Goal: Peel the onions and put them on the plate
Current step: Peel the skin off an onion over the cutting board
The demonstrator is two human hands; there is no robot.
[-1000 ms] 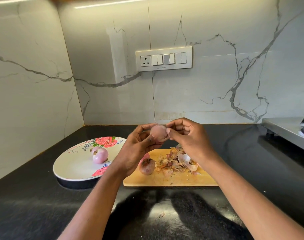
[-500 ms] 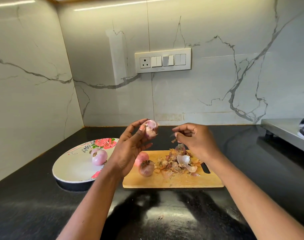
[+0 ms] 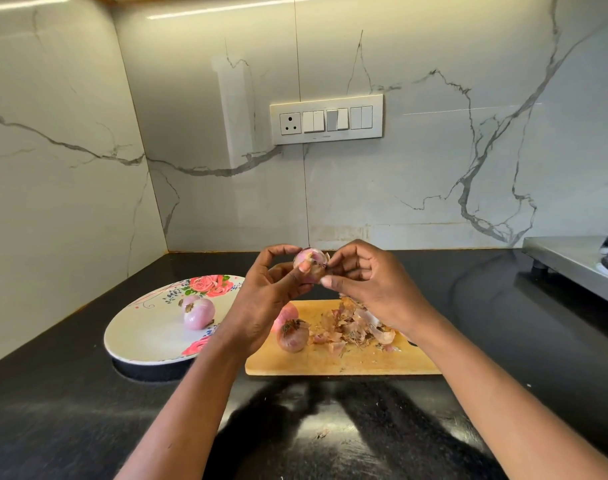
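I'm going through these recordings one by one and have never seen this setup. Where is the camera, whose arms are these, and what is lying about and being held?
There is no machine here. A person wears one wide-angle camera on the head, looking forward and down, so both arms reach in from the bottom edge.

The left hand holds a small onion in the air. The right hand pinches a flap of its skin.

On the dark counter stands a flowered plate with one peeled onion on it. Beside it lies a wooden cutting board carrying a heap of peels and two more onions, one partly hidden behind the left hand.
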